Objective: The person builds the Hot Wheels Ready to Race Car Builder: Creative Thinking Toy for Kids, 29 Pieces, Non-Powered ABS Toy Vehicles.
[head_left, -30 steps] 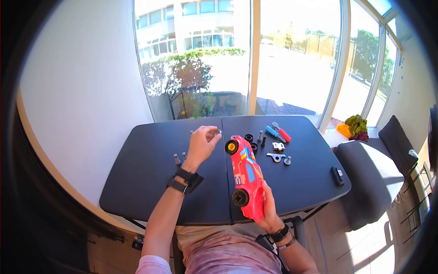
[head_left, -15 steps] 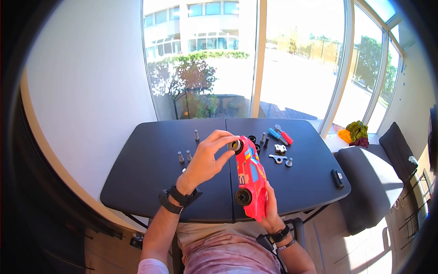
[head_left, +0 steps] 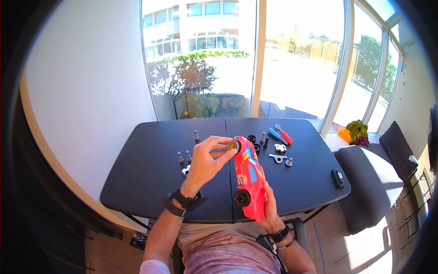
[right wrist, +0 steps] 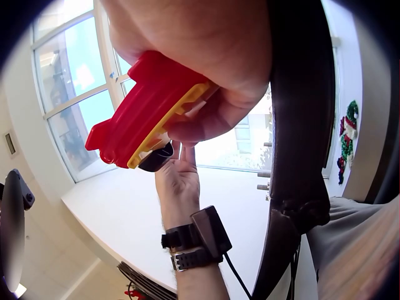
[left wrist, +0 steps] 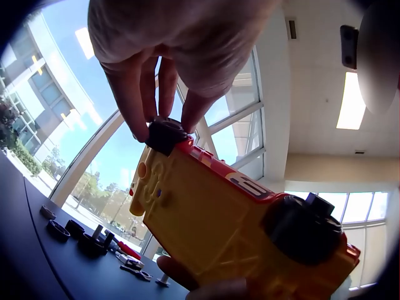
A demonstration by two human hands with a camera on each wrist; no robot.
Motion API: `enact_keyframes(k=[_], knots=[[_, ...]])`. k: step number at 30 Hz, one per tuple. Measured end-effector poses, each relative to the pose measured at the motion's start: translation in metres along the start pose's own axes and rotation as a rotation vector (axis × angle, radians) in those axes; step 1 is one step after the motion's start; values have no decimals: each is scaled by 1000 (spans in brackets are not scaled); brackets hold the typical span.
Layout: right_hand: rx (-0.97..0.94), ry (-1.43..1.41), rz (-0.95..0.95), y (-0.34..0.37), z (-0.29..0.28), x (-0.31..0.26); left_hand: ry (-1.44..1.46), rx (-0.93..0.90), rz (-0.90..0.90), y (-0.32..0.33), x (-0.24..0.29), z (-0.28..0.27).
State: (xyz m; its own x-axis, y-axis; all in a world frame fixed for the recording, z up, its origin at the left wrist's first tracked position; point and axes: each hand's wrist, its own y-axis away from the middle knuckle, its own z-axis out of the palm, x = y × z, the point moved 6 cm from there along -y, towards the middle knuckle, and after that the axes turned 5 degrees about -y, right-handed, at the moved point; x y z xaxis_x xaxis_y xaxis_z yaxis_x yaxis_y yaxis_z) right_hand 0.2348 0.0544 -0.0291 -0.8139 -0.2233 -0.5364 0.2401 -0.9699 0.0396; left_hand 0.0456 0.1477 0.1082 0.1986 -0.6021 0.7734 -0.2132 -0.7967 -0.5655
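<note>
A red toy car with a yellow underside is held by my right hand at its near end, nose-to-tail pointing away from me. At its far end my left hand pinches around a wheel, fingertips and thumb on either side. A greyish ring shows around that wheel's yellow hub in the head view. The near wheel is black, with a cross-shaped centre. In the right wrist view my right hand curls over the red body, its fingers on the yellow edge.
Grey bolts stand left on the black folding table. White parts lie behind my left wrist. Black tyres, blue and red screwdrivers, a grey bracket and a black device lie to the right.
My left hand has come right and down from above the table to the car's far wheel, bringing a small pale ring-like piece. The right hand keeps its hold on the car.
</note>
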Motion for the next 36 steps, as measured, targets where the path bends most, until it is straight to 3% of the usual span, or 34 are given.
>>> enact_keyframes(k=[5,17,23,26,29,36], knots=[[9,8,2,2,3,-1,-47,-10,69,1,9,1],[30,10,-21,2,4,-1,-37,-92,50,2,9,1],[3,-19,-48,1,-3,-3,-447,-57,199,10,10,-12],[7,-33,-45,0,-2,-4,-443,71,107,-4,7,-30],[17,-39,-29,1,-3,0,-567,133,83,-53,-32,-61],[-31,-50,-2,-1,-6,-2,-1213,-264,131,-108,-180,-62]])
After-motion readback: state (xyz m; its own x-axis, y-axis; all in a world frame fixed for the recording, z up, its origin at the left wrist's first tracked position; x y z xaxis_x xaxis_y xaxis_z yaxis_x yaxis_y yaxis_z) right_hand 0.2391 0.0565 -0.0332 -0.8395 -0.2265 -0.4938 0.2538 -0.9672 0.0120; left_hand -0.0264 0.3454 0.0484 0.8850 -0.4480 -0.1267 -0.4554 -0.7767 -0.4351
